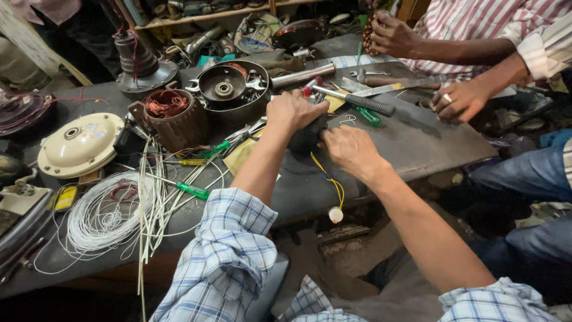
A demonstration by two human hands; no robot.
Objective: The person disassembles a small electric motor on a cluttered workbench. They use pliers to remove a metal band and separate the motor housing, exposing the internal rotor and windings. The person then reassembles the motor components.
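Both my hands are closed around a small black part that sits on the dark table, just in front of me near its front edge. My left hand covers the part from above at its 11 o'clock, fingers curled over it, and my right hand presses against it from 4 o'clock, so the part shows only in the gap between them. A pair of yellow and blue wires runs out from under my right hand toward 6 o'clock and hangs over the table edge, ending in a small white cap. At 1 o'clock from my hands, close by, lies a hammer with a black grip, and a green-handled screwdriver lies just beside it. At 10 o'clock stands a motor stator with copper windings, and a round dark housing sits behind it. A coil of white wire lies well apart at 8 o'clock, with a cream fan cover above it. At 2 o'clock another person's hand rests on the table.
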